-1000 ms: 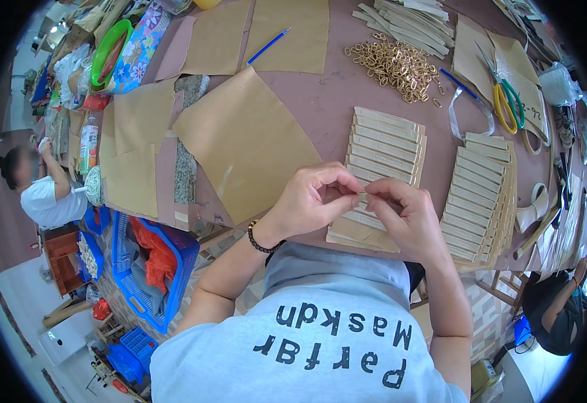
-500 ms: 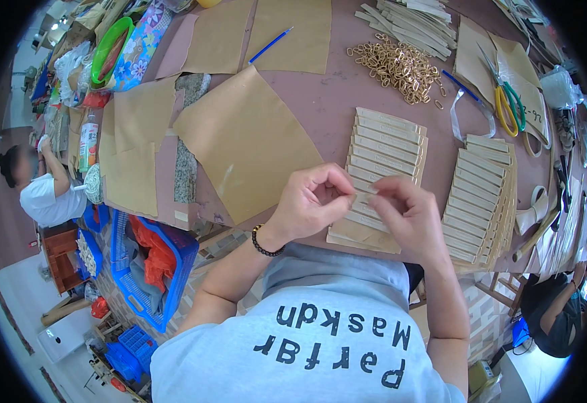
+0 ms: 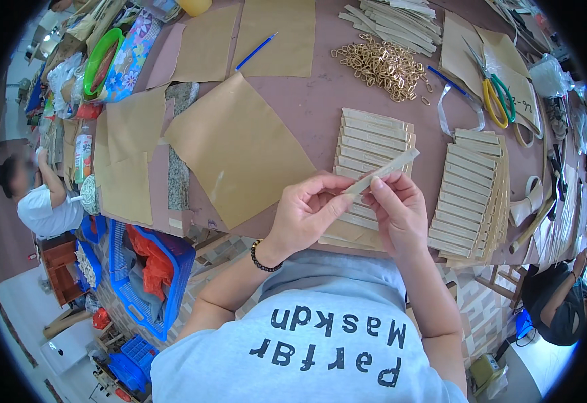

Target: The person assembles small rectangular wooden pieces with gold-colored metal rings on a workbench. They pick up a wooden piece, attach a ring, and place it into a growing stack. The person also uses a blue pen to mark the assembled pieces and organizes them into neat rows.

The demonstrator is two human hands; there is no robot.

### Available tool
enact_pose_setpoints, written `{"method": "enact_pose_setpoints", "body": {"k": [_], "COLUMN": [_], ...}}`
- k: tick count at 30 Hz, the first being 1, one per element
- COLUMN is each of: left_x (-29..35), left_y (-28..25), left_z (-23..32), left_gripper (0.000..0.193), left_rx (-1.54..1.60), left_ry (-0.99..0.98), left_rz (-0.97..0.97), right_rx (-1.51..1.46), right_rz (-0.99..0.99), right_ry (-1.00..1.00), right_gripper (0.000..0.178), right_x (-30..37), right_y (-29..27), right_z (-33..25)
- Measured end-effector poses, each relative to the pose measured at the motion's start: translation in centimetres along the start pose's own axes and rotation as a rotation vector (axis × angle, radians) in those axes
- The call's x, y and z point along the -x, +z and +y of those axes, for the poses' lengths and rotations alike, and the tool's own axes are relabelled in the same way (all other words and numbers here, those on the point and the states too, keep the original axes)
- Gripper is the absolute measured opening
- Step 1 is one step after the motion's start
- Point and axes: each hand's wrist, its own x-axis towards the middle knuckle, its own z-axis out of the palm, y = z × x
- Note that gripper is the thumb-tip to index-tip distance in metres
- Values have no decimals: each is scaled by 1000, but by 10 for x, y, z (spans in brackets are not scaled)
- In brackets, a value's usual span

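Observation:
A pale beige strip (image 3: 395, 163) slants up to the right between my two hands. The fingers of my left hand (image 3: 312, 209) pinch its lower end, and a dark beaded bracelet circles that wrist. My right hand (image 3: 399, 213) grips the strip further along with thumb and fingers. Both hands are held over a brown sheet bearing a column of overlapping pale strips (image 3: 374, 138), partly hidden by my fingers. To the right lies a second stack of strip-covered sheets (image 3: 465, 195). Whether a small metal ring sits on the held strip cannot be made out.
Gold oval rings (image 3: 387, 67) are heaped at the back, beside loose pale strips (image 3: 397, 23). Scissors with yellow and green handles (image 3: 495, 101) lie at the right. Brown sheets (image 3: 240, 148) cover the left, with a blue pen (image 3: 256, 50). A blue basket (image 3: 129, 269) stands below.
The strip between my hands has come up and now shows at length, tilted to the right. My right hand has turned and lowered slightly. The whole view has shifted a little.

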Motion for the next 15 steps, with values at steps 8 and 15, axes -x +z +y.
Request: {"method": "enact_pose_setpoints", "body": {"k": [8,15], "left_x": [1,12], "left_y": [1,8], "left_z": [1,-13], "left_gripper": [14,13], "left_rx": [-152,-150], "left_ry": [-83,7], "left_rz": [-13,38], "right_rx": [38,-102], "right_rz": [-65,-162], "right_ry": [-6,37], "right_gripper": [7,7], "right_x": [4,5], "right_y": [6,10], "right_z": [-3,-4]}}
